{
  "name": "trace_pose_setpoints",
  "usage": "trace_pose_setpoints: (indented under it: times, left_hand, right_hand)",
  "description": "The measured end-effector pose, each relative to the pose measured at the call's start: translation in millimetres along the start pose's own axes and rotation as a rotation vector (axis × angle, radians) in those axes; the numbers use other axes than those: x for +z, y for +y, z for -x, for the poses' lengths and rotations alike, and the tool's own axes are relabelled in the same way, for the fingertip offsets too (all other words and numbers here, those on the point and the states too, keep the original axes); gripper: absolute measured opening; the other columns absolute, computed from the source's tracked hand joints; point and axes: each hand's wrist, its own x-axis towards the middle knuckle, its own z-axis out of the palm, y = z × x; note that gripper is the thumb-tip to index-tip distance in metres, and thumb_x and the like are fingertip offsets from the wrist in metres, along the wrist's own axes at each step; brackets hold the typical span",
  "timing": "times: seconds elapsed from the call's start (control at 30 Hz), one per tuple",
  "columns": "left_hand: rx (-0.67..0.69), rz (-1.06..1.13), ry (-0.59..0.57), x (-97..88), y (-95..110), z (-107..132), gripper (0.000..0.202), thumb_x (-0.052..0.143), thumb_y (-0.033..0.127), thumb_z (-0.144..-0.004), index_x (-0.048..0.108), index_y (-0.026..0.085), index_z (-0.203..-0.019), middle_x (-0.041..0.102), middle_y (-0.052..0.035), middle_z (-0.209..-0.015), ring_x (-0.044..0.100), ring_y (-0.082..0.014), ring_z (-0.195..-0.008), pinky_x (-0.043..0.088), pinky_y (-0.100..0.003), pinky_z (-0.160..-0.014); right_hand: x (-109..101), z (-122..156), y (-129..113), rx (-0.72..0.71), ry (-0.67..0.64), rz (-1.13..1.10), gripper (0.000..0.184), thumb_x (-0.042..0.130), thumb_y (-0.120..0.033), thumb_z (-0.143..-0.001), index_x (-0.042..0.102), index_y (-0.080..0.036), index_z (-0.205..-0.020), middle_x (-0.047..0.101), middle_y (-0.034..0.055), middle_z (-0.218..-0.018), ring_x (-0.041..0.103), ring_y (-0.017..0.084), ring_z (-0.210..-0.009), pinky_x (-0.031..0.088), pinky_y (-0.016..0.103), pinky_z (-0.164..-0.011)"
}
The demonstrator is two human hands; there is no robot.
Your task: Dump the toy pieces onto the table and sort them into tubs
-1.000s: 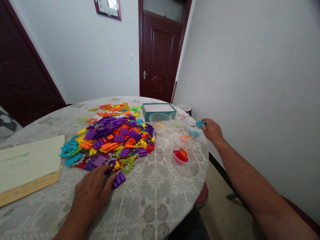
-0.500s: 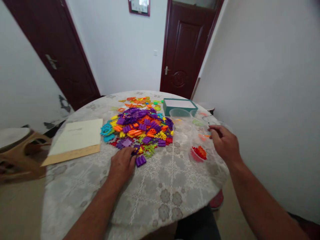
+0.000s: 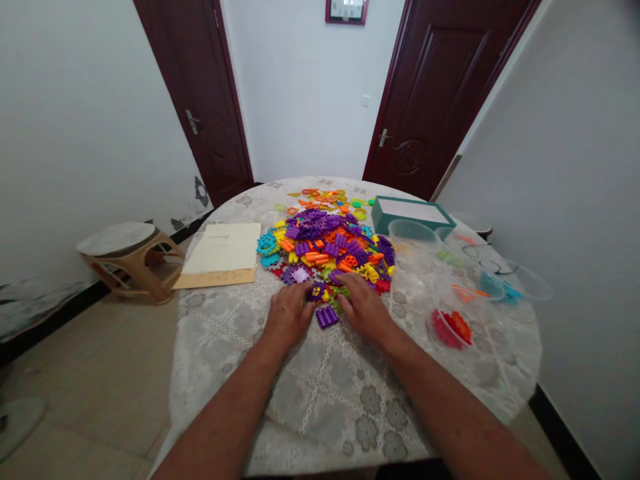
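Note:
A heap of plastic building pieces (image 3: 325, 243) in purple, orange, yellow, blue, green and red lies in front of me. At its near edge, my left hand (image 3: 289, 313) is closed, thumb and fingers at the left side of a dark purple piece with yellow in it (image 3: 317, 292). My right hand (image 3: 367, 308) reaches in from the right, thumb and fingers apart, over green pieces (image 3: 342, 293) and close to a purple one; its fingertips are partly lost among the pieces. Between the hands lies a ridged purple block (image 3: 327, 317), apart from both.
On the right stand clear plastic tubs (image 3: 413, 230), one with red pieces (image 3: 453, 328), others with orange and blue ones. Behind them is a green-edged box (image 3: 413, 213). A cream paper pad (image 3: 225, 250) lies at the left. A wooden stool (image 3: 133, 260) stands beyond the table.
My right hand has come from the tubs at the right to the heap's near edge. The left hand stays by the dark purple piece. The view has turned left.

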Motion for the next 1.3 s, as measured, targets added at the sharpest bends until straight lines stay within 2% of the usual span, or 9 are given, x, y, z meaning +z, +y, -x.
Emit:
trace_pose_setpoints:
  times: [0.2,0.33,0.43,0.53,0.67,0.77,1.0,1.13,1.3]
  left_hand:
    - [0.020,-0.018,-0.012,1.4,3,1,0.050,0.068,0.023,-0.090,0.057,0.028,-0.138,0.068,-0.0095,-0.136,0.061,-0.0306,-0.124,0.048,-0.050,-0.105]
    - [0.015,-0.039,-0.030,1.5,4,0,0.043,0.069,0.023,-0.090,0.061,0.029,-0.131,0.070,-0.0080,-0.131,0.061,-0.0305,-0.121,0.047,-0.050,-0.103]
    - [0.015,-0.035,-0.032,1.1,4,-1,0.037,0.069,0.024,-0.089,0.063,0.028,-0.126,0.072,-0.0082,-0.125,0.062,-0.0303,-0.117,0.048,-0.049,-0.100]
    - [0.015,-0.035,-0.032,1.3,4,-2,0.034,0.069,0.025,-0.090,0.063,0.027,-0.123,0.072,-0.0081,-0.123,0.063,-0.0306,-0.117,0.048,-0.049,-0.100]
    - [0.021,-0.056,-0.005,2.2,1,-3,0.028,0.067,0.028,-0.091,0.064,0.027,-0.119,0.073,-0.0081,-0.119,0.064,-0.0313,-0.114,0.049,-0.049,-0.098]
    - [0.037,-0.058,-0.015,2.2,-1,-3,0.027,0.066,0.030,-0.091,0.065,0.028,-0.118,0.073,-0.0080,-0.118,0.064,-0.0310,-0.113,0.049,-0.049,-0.097]
    - [0.020,-0.082,-0.047,-2.2,3,-4,0.028,0.065,0.031,-0.093,0.064,0.026,-0.120,0.072,-0.0088,-0.121,0.064,-0.0311,-0.115,0.050,-0.049,-0.097]
    - [0.015,-0.086,-0.081,-7.6,6,-5,0.029,0.062,0.028,-0.093,0.065,0.024,-0.122,0.072,-0.0094,-0.122,0.063,-0.0293,-0.117,0.049,-0.047,-0.101]
    - [0.053,-0.109,-0.094,-7.8,-1,-8,0.029,0.057,0.033,-0.096,0.065,0.021,-0.122,0.073,-0.0098,-0.123,0.064,-0.0292,-0.116,0.049,-0.046,-0.103]
  right_hand:
    - [3,19,8,0.012,-0.083,0.101,0.048,0.060,-0.021,-0.094,0.058,-0.022,-0.142,0.058,0.0151,-0.139,0.057,0.030,-0.128,0.051,0.047,-0.107]
    - [-1,19,13,0.052,-0.076,0.075,0.047,0.064,-0.023,-0.093,0.060,-0.023,-0.140,0.060,0.0129,-0.130,0.059,0.028,-0.121,0.050,0.045,-0.106]
    - [-6,16,17,0.073,-0.067,0.049,0.041,0.068,-0.023,-0.091,0.064,-0.021,-0.132,0.061,0.0109,-0.120,0.059,0.027,-0.117,0.049,0.044,-0.105]
    - [-12,14,18,0.099,-0.068,0.058,0.028,0.067,-0.018,-0.089,0.067,-0.020,-0.117,0.062,0.0093,-0.112,0.060,0.025,-0.109,0.049,0.041,-0.099]
    - [-15,13,16,0.077,-0.118,0.042,0.017,0.063,-0.013,-0.088,0.064,-0.021,-0.103,0.061,0.0070,-0.105,0.060,0.023,-0.102,0.048,0.035,-0.092]
    - [-15,12,17,0.065,-0.109,0.045,0.016,0.061,-0.013,-0.088,0.062,-0.021,-0.102,0.062,0.0073,-0.106,0.059,0.023,-0.103,0.047,0.035,-0.091]
    - [-15,10,30,0.129,0.008,0.088,0.016,0.055,-0.012,-0.088,0.058,-0.019,-0.102,0.063,0.0082,-0.103,0.059,0.023,-0.100,0.046,0.035,-0.092]
    - [-9,10,29,0.153,-0.044,0.111,0.014,0.059,-0.015,-0.089,0.060,-0.020,-0.103,0.065,0.0072,-0.104,0.060,0.022,-0.099,0.047,0.033,-0.090]
    - [-6,8,25,0.160,-0.081,0.157,0.028,0.063,-0.016,-0.091,0.064,-0.019,-0.118,0.067,0.0092,-0.117,0.062,0.022,-0.110,0.047,0.033,-0.097]
